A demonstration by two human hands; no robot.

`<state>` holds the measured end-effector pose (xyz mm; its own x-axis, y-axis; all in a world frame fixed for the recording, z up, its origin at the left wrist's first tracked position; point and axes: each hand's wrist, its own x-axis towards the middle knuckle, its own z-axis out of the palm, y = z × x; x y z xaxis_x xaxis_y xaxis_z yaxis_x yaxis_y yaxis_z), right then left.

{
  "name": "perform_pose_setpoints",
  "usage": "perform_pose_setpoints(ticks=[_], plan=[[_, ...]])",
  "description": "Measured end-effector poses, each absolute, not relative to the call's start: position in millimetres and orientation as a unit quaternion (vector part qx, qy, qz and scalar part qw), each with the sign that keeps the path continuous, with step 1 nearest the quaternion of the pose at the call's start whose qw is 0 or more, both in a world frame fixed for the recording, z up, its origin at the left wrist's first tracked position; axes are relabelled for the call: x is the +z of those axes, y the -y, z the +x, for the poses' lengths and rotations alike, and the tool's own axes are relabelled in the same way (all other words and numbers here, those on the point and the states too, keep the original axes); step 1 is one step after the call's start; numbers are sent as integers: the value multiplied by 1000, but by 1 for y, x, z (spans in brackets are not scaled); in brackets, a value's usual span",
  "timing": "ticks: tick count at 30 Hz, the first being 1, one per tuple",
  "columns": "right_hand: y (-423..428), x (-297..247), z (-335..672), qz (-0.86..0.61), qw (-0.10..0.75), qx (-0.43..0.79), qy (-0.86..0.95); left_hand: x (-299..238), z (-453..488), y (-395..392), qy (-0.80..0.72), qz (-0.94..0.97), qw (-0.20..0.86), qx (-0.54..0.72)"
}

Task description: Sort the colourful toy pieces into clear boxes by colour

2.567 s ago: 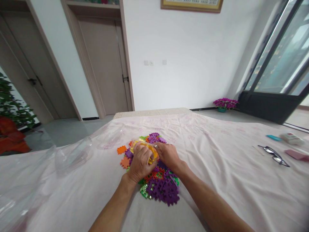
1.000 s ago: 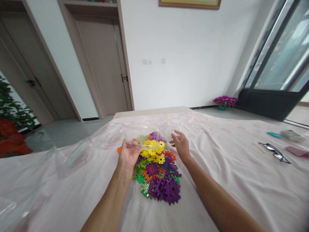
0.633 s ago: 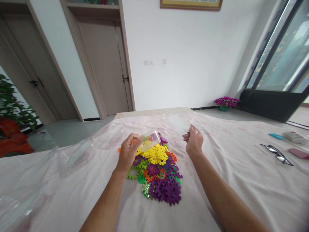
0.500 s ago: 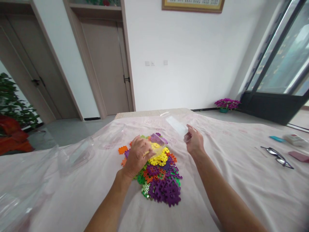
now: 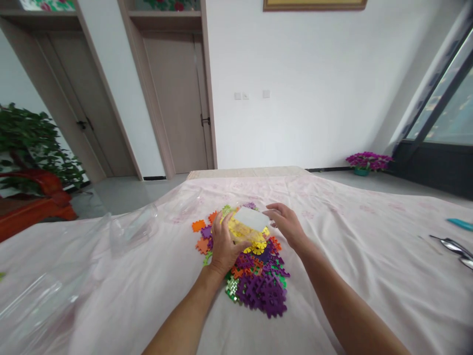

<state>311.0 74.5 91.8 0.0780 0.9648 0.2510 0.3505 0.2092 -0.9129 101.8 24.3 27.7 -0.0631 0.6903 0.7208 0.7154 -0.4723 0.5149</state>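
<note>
My left hand (image 5: 224, 249) is curled around a clear plastic box (image 5: 242, 230), its thumb along the near side. Yellow pieces show through the box; whether they are inside or beneath it I cannot tell. My right hand (image 5: 287, 226) pinches the right end of a whitish lid (image 5: 252, 218), which lies over the top of the box. Below and around both hands spreads a pile of interlocking plastic pieces (image 5: 264, 293), purple, orange, green and yellow. Yellow notched discs (image 5: 258, 246) lie just in front of the box.
Clear plastic containers (image 5: 136, 227) rest on the pale bedsheet (image 5: 354, 276) to the left, with more clear plastic (image 5: 40, 296) nearer. At far right are glasses (image 5: 453, 246) and a blue item (image 5: 460, 224). Beyond stand a door (image 5: 177, 98) and a pot of purple flowers (image 5: 369, 161).
My right hand has brought the whitish lid left and over the clear box. My left hand has turned its grip around the box. The view has swung a little left.
</note>
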Motion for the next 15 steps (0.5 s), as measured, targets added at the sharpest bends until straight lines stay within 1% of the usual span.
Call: perform_pose_setpoints(ticks=[3,6,11,15], plan=[[-68,94,304,-540,476,303,624,25,102,-24,523,-683,-59,-506],[-61,100,301,-551,450,275,647,30,104,-23,528,-648,-120,-536],[-41,119,296,-571,382,149,711,32,107,-35,604,-501,-206,-585],[-24,129,285,-572,357,79,735,32,105,-43,623,-424,-292,-590]])
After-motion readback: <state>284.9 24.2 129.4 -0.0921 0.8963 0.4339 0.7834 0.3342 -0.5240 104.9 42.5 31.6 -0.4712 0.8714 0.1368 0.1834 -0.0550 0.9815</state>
